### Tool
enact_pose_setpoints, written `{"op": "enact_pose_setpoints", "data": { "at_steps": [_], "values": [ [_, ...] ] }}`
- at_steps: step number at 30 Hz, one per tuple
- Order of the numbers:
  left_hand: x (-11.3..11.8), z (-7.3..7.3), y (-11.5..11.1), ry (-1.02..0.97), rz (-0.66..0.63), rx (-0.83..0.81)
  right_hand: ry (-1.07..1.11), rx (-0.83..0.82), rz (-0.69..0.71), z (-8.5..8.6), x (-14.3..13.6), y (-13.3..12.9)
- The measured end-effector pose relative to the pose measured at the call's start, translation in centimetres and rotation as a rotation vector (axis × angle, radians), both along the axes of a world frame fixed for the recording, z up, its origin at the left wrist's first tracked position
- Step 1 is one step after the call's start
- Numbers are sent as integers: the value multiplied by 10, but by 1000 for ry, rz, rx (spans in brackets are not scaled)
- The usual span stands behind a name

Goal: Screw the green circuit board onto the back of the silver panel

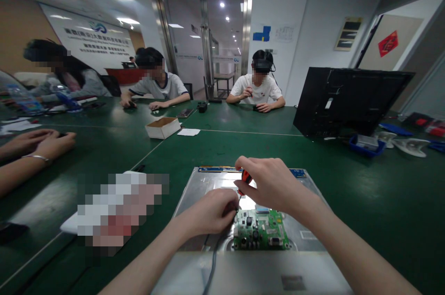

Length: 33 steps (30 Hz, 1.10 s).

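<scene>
My right hand (273, 181) is closed on the red-and-black handle of a screwdriver (246, 176), held nearly upright with its thin shaft pointing down. Close by, my left hand (219, 209) has its fingers pinched together around the lower shaft; whatever lies between the fingertips is hidden. Both hands are over the upper left corner of a green circuit board (260, 232). That board lies on the silver metal back of a flat display panel (189, 197), which has a blue strip along its far edge. A grey cable (212, 265) runs toward me under my left wrist.
A white open box (162, 128) stands further back on the green table (215, 147). At the right are a black monitor (347, 100) and a blue tray (366, 146). A blurred-out white item (69, 224) lies left. Several other people sit around; one's hands (45, 142) are at far left.
</scene>
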State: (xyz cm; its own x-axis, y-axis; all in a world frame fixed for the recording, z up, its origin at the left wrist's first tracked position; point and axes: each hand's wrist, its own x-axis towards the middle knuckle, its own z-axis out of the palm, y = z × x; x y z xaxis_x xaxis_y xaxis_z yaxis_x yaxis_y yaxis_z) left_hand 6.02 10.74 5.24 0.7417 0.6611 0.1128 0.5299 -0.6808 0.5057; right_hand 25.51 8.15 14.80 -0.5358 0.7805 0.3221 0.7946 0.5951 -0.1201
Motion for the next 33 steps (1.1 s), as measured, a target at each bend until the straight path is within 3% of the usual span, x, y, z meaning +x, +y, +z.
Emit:
{"op": "enact_pose_setpoints", "data": {
  "at_steps": [27, 33],
  "values": [
    [0, -3, 1, -11, -1, 1, 12, -11, 61, 1, -1, -2],
    [0, -2, 3, 30, -14, 20, -51, 39, 4, -3, -2, 1]
  ]
}}
